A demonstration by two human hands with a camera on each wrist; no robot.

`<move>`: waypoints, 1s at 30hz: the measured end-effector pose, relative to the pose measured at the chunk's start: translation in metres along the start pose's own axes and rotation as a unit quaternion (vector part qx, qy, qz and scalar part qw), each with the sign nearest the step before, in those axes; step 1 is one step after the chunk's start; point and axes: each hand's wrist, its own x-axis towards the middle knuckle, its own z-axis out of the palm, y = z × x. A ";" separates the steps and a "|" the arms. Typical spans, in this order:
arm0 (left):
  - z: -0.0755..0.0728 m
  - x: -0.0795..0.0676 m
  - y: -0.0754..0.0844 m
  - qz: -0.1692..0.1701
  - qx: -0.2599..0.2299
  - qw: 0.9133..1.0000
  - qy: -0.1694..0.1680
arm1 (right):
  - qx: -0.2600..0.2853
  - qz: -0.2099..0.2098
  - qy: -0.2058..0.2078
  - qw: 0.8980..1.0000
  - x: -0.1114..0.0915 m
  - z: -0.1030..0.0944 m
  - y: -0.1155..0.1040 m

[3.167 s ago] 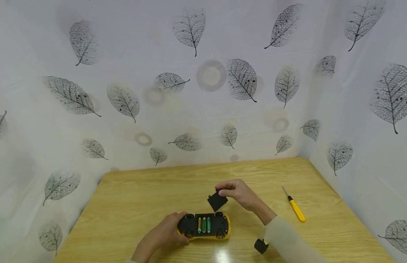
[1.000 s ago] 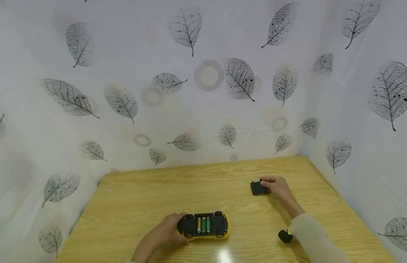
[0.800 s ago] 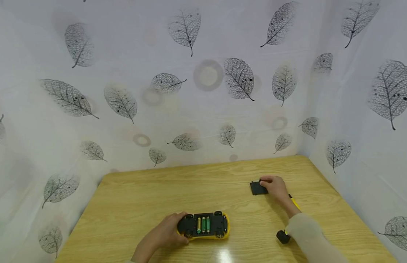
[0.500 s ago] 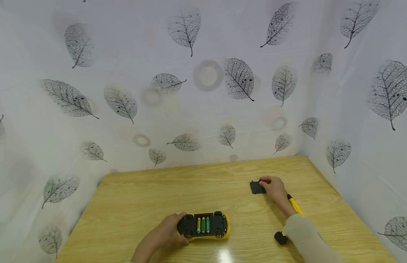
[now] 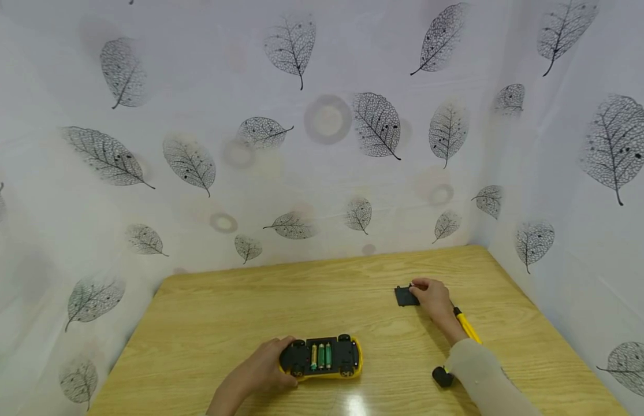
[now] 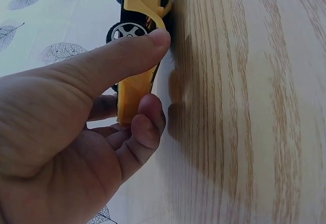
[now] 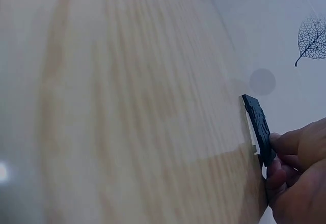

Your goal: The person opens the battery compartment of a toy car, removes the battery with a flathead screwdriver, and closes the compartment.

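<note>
Gripping the upturned yellow toy car [image 5: 322, 358] at its end, the left hand [image 5: 256, 372] steadies it on the worktop [image 5: 223, 323]. Well apart, the right hand [image 5: 431, 296] pinches a black cover [image 5: 404, 296], apparently lying flat, beside a yellow screwdriver [image 5: 467, 326].

No legible text, label, brand, number or sign in any view. Batteries [image 5: 322, 356] in the upturned toy car [image 5: 322, 358]: green and yellow wrappers, any print too small to read. Black cover [image 5: 405, 296] and screwdriver handle [image 5: 467, 326]: no readable marking.
</note>
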 end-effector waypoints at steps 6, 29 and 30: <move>0.000 0.000 0.001 -0.010 0.002 1.000 0.000 | 0.002 0.001 -0.002 1.000 0.000 -0.001 -0.001; 0.000 -0.002 0.002 -0.022 -0.001 1.000 0.004 | 0.002 -0.006 0.005 1.000 0.000 0.000 -0.002; 0.000 -0.002 0.002 -0.022 -0.001 1.000 0.004 | 0.003 -0.006 0.005 1.000 -0.001 -0.001 -0.002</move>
